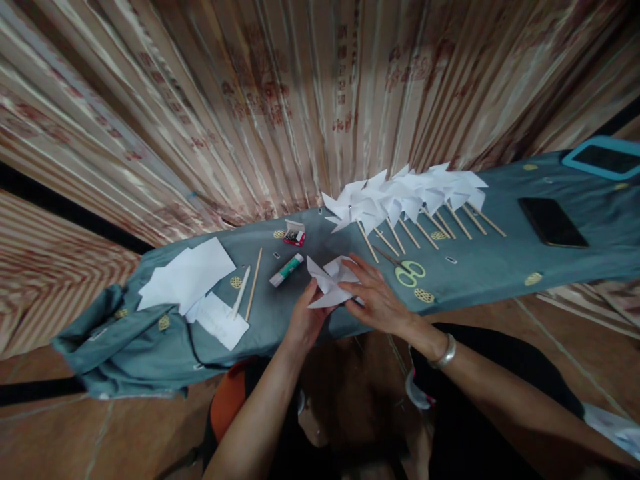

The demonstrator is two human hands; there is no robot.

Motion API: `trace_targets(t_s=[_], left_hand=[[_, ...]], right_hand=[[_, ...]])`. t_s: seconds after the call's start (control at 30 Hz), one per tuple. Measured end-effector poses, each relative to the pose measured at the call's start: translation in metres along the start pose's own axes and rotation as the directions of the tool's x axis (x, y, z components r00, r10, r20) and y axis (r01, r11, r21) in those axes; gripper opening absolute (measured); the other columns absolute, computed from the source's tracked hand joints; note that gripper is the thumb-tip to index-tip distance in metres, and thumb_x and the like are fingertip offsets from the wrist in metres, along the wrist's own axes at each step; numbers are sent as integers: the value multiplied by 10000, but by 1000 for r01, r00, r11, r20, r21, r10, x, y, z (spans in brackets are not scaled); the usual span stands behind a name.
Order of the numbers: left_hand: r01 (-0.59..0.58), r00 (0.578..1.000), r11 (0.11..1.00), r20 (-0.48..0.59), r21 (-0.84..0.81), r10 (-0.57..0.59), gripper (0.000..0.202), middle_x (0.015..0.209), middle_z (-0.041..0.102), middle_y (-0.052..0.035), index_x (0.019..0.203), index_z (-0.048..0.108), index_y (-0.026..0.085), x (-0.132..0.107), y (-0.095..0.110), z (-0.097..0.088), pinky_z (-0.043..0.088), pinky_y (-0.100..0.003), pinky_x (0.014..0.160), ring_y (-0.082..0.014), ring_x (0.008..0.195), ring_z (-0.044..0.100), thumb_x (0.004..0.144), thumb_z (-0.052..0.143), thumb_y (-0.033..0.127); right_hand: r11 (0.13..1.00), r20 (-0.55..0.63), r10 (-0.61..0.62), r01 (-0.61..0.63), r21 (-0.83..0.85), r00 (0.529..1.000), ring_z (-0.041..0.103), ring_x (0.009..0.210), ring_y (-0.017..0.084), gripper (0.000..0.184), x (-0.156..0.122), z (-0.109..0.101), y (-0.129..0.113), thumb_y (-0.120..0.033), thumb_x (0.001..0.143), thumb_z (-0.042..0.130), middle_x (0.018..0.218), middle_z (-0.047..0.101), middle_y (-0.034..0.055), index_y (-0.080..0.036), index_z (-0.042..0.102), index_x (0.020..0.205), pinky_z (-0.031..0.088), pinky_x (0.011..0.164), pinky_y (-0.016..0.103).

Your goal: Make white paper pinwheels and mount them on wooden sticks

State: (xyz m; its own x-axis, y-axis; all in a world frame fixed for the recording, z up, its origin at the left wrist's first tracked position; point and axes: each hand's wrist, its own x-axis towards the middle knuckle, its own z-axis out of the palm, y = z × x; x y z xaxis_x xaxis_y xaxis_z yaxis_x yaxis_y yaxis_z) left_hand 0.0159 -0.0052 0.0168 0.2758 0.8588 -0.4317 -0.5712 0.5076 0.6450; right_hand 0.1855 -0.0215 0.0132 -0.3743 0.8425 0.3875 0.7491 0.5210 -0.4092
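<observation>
Between my two hands, above the near edge of the cloth, is a white paper pinwheel [331, 285] with its blades folded in and no stick visible on it. My left hand [309, 319] grips its lower left side, thumb on the paper. My right hand [376, 297] holds the right side with bent fingers over a blade. Just left of the paper lies a glue stick [287, 270]. Behind that, a small red box [295, 233] stands open with small dark pieces inside. To the right of my right hand rest scissors [407, 272] with green handles.
Several finished pinwheels [370, 203] on sticks lie overlapping at the back. White paper sheets [195, 270], a folded paper [220, 320], a white pen-like tool [241, 292] and a wooden stick [254, 283] are at left. A phone [553, 222] and a blue-framed tablet [605, 158] lie right. Curtains hang behind.
</observation>
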Motion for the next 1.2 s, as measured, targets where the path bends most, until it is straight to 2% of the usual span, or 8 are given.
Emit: trace_targets(t_s=[0.13,0.23,0.43,0.8,1.2], left_hand=[[-128,992,991,29,39,127,436,963,751,-84,970,716,104,-2,5,3,496,-271,847,-189,870,682,649,802,386],[-162,986,977,-2,136,164,442,900,758,-74,945,724,117,-5,7,3,494,-273,785,-173,767,680,569,852,309],[-240,961,946,-82,216,263,346,782,751,-44,798,728,133,0,3,-2,477,-275,728,-143,665,641,489,857,221],[-260,945,934,-132,243,298,282,776,735,-31,783,710,138,1,0,-1,479,-281,713,-146,668,621,523,798,204],[-284,940,933,-130,220,316,252,739,724,-16,767,712,141,-2,4,0,468,-261,679,-130,629,601,531,783,196]], right_hand=[[999,29,-33,33,-15,999,178,1465,350,511,0,-6,-8,-484,838,620,1517,358,205,-157,612,1231,312,1085,588],[999,36,-38,37,4,999,147,1472,356,592,0,-6,-10,-578,837,581,1538,324,196,-174,590,1269,300,1085,604],[998,24,-43,42,41,999,125,1479,346,568,0,-4,-12,-565,883,520,1561,281,186,-182,572,1299,296,1087,597],[996,30,-61,59,67,998,129,1480,325,521,1,-5,-18,-541,909,483,1577,253,160,-196,581,1287,275,1112,580],[993,6,-85,84,89,996,151,1475,325,504,3,-5,-22,-526,918,475,1572,266,142,-212,560,1304,277,1111,580]])
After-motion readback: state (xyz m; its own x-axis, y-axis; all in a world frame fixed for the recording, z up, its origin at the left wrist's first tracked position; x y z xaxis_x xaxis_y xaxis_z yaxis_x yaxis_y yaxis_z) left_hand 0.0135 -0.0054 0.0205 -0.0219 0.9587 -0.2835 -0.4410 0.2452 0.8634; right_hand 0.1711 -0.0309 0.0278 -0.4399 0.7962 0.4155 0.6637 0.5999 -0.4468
